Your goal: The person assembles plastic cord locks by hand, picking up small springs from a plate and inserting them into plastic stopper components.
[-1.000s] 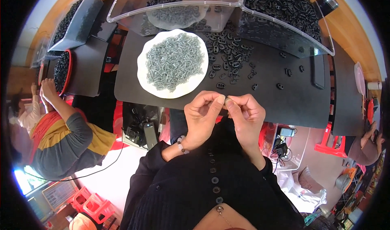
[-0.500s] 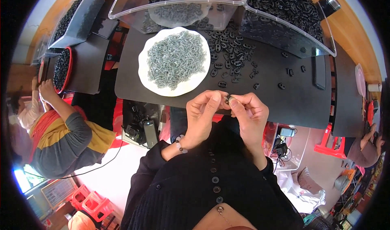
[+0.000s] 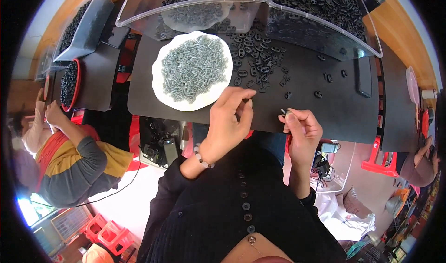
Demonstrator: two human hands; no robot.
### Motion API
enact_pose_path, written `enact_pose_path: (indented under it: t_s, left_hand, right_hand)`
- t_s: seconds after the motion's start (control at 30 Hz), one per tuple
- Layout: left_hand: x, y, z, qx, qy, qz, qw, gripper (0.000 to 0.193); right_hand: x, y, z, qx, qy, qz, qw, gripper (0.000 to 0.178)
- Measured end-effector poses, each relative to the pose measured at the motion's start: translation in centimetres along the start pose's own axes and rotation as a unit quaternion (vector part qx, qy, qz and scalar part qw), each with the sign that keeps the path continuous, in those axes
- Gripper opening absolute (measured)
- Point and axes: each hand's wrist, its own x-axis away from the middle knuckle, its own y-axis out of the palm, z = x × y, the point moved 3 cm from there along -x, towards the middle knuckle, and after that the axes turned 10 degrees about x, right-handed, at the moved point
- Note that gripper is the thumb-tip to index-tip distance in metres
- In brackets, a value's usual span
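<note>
Your right hand point(image 3: 303, 132) pinches a small dark part point(image 3: 285, 113) over the table's point(image 3: 346, 112) near edge; a loose pinch could drop it. Your left hand's point(image 3: 227, 123) fingers curl narrowly, contents unclear; drifting left could jostle the scalloped plate point(image 3: 160, 88) of metal springs point(image 3: 193, 68).

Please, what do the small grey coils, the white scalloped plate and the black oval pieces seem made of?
Small grey coils: shiny, probably metal wire, from their glints.
White scalloped plate: glossy plastic or ceramic; smooth sheen fits both.
Black oval pieces: satin, likely moulded plastic, from soft highlights.
</note>
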Motion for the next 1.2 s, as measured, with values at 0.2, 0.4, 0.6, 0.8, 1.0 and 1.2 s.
enact_pose_path:
  t_s: [0.2, 0.4, 0.6, 0.8, 1.0, 1.2]
  left_hand:
    - [-1.5, 0.3, 0.2, -0.139, 0.008, -0.013, 0.990, 0.018]
    - [-3.5, 0.7, 0.2, -0.207, 0.056, -0.026, 0.976, 0.019]
    - [-6.2, 2.6, -0.3, -0.290, 0.092, -0.032, 0.952, 0.025]
    - [-7.2, 3.8, -0.7, -0.354, 0.027, -0.039, 0.934, 0.029]
    - [-7.3, 3.5, -0.9, -0.343, 0.056, -0.043, 0.937, 0.021]
    - [-6.5, 2.9, -0.9, -0.264, 0.083, -0.037, 0.960, 0.020]
  right_hand:
    - [0.0, -0.7, -0.1, -0.025, -0.007, 0.012, 1.000, 0.010]
    - [0.2, -0.4, -0.2, -0.025, 0.008, 0.020, 0.999, 0.009]
    - [0.2, -0.8, 0.3, -0.034, 0.006, 0.020, 0.999, 0.009]
    - [0.3, -0.9, 0.2, -0.041, 0.013, 0.022, 0.999, 0.009]
    - [0.0, -0.8, 0.0, -0.042, 0.013, 0.027, 0.999, 0.008]
    - [-0.1, -0.9, 0.1, -0.036, 0.008, 0.027, 0.999, 0.009]
